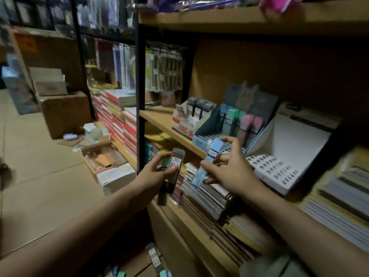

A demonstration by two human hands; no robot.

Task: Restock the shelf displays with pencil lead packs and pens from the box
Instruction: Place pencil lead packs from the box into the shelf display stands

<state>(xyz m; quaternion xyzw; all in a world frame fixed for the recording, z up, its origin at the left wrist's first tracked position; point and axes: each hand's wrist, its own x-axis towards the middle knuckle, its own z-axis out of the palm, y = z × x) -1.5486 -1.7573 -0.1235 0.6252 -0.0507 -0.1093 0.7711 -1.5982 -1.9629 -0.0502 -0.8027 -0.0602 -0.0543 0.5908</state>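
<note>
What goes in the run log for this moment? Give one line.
left hand: holds dark lead packs | right hand: pinches blue lead pack | blue display: part filled | white display: empty

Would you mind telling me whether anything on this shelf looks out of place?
Nothing is plainly damaged or spilled. The white display stands nearly empty beside the half-filled blue display.
</note>
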